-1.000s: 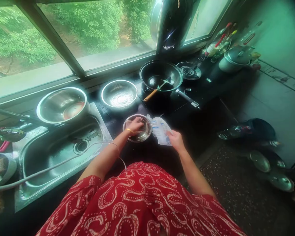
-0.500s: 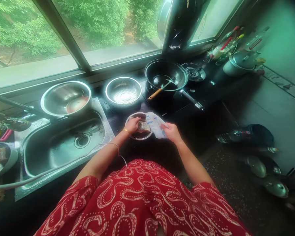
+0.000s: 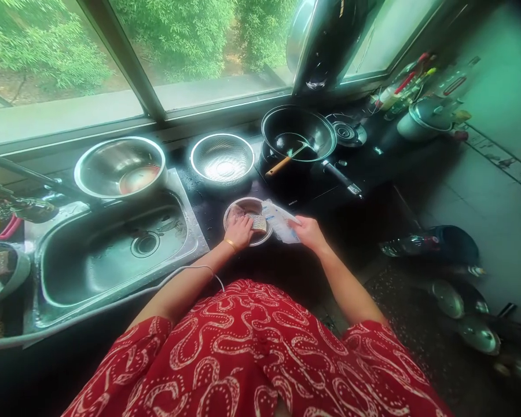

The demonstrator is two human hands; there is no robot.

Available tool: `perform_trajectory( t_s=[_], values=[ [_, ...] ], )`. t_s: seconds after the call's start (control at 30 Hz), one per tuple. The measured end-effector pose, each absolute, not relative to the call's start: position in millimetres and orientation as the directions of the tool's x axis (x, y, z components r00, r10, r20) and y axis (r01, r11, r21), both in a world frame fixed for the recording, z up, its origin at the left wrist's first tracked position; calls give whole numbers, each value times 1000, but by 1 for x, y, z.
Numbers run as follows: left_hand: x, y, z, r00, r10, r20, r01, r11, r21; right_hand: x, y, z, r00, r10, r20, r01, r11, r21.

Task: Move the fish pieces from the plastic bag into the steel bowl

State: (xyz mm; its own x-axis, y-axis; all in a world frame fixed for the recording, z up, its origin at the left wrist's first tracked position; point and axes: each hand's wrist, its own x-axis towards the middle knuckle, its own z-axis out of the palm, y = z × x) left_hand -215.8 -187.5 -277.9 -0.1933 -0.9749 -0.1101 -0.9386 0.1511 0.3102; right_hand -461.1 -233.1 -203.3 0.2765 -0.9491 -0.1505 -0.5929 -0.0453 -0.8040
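Over a round metal bowl (image 3: 271, 233) at the counter's front, my left hand (image 3: 240, 231) lies with its fingers stretched out on the food inside. A pale piece with a scaly-looking texture (image 3: 259, 222) shows just right of those fingers; its kind is not clear. Left of it in the bowl is a pinkish-brown piece (image 3: 234, 214), partly covered by my fingers. My right hand (image 3: 309, 233) grips a white plastic bag (image 3: 282, 223) with blue print, slanted against the bowl's right rim.
A sink (image 3: 91, 260) is on the left, a large steel basin (image 3: 84, 174) behind it. Behind the bowl stand a strainer (image 3: 200, 165) and a wok (image 3: 325, 136) holding a wooden-handled spatula (image 3: 280, 167). A cable (image 3: 147, 292) crosses my left forearm. Pot lids (image 3: 480, 335) are low right.
My left hand has shifted slightly right and toward me, its fingers now flatter over the food. More of the pinkish piece shows. The bag is tilted a little more.
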Motion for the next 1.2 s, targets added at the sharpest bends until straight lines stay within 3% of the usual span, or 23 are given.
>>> perform_trajectory(
  t_s=[0.1, 0.23, 0.4, 0.6, 0.87, 1.07, 1.2],
  values=[
    [-235, -189, -286, -174, -979, -111, -946, 135, 295, -468, -232, -205, 270, -951, -149, -606, -47, -794],
    [-254, -206, -291, -389, -912, -130, -864, 312, 395, -476, -226, -210, 226, -963, -149, -596, -16, -803],
    [-246, -208, -289, -108, -970, -218, -906, 7, 423, -468, -219, -217, 219, -962, -165, -541, 21, -841],
    [-234, -171, -287, -150, -945, -289, -872, -12, 489, -447, -227, -210, 325, -936, -137, -574, -80, -815],
    [-228, -167, -284, -59, -976, -210, -646, -123, 754, -433, -238, -201, 425, -896, -127, -637, -197, -746],
    [-224, -175, -283, 113, -924, -366, -513, -370, 775, -428, -239, -200, 462, -878, -123, -642, -236, -729],
    [-227, -184, -288, 170, -910, -378, -460, -413, 786, -430, -240, -201, 458, -878, -138, -638, -216, -739]
  ],
)
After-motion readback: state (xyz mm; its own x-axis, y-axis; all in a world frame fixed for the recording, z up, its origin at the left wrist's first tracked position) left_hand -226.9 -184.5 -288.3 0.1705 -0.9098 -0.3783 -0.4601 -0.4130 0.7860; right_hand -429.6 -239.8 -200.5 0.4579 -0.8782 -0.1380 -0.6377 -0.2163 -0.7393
